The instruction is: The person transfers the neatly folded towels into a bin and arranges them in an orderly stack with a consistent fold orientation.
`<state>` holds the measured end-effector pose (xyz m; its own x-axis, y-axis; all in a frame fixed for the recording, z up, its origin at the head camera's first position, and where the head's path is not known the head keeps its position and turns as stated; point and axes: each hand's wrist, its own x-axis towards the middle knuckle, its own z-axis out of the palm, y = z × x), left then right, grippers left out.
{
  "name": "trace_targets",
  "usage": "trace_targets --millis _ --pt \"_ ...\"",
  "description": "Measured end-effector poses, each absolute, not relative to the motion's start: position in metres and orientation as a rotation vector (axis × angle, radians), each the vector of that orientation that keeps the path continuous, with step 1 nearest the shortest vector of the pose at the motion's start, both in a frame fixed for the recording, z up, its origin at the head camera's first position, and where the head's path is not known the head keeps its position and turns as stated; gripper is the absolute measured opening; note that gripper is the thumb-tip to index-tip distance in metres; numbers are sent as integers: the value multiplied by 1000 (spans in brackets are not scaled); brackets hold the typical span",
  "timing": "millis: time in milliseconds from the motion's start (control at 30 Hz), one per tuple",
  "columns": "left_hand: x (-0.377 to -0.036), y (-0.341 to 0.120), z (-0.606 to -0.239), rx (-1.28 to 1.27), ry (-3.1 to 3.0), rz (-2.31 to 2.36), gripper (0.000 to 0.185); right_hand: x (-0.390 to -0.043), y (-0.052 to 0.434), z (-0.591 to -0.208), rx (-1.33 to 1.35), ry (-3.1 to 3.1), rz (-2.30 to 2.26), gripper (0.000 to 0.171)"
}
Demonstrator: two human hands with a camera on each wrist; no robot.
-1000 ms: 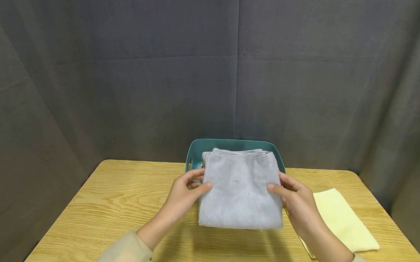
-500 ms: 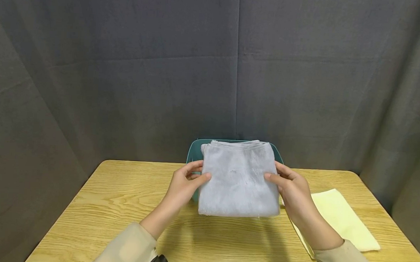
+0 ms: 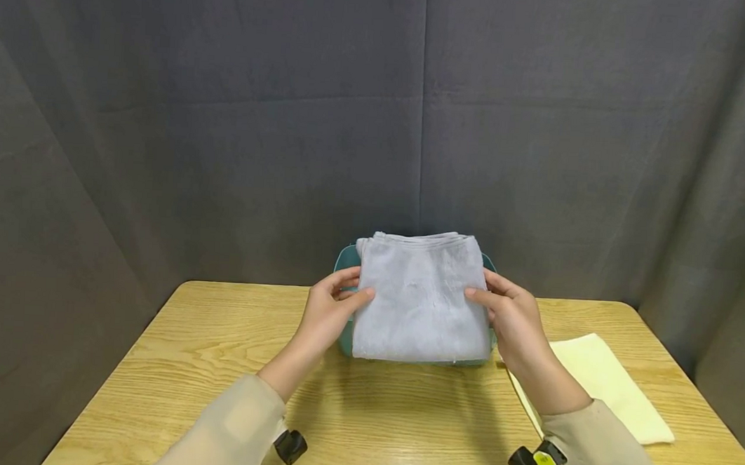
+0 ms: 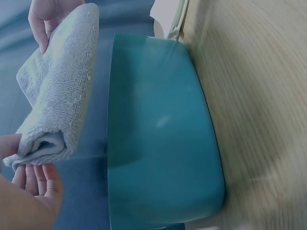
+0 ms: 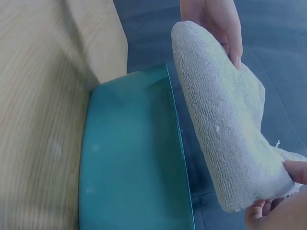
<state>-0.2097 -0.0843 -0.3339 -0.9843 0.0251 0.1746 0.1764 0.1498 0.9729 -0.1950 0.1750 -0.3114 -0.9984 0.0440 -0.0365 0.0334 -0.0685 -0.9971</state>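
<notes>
A folded grey towel (image 3: 421, 302) hangs in the air above a teal plastic basket (image 3: 346, 259) at the back of the wooden table (image 3: 214, 365). My left hand (image 3: 333, 308) pinches its left edge, thumb on top, and my right hand (image 3: 506, 317) pinches its right edge. In the left wrist view the grey towel (image 4: 57, 86) floats above the teal basket (image 4: 158, 134), with my left hand (image 4: 29, 184) at its near end. In the right wrist view the grey towel (image 5: 225, 124) is over the teal basket (image 5: 129, 158), with my right hand (image 5: 283, 206) at its near corner.
A folded pale yellow cloth (image 3: 605, 385) lies on the table to the right of the basket, beside my right forearm. Dark grey curtains close off the back and sides. The table's left half is bare wood.
Both hands have carried the grey towel away from me and upward, from over the table in front of the basket to above the basket.
</notes>
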Motion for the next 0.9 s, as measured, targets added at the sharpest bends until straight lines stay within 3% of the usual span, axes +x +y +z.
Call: trace_targets --millis 900 --pt "-242 -74 -329 -105 -2254 -1988 42 -227 175 -308 -190 -2093 2363 64"
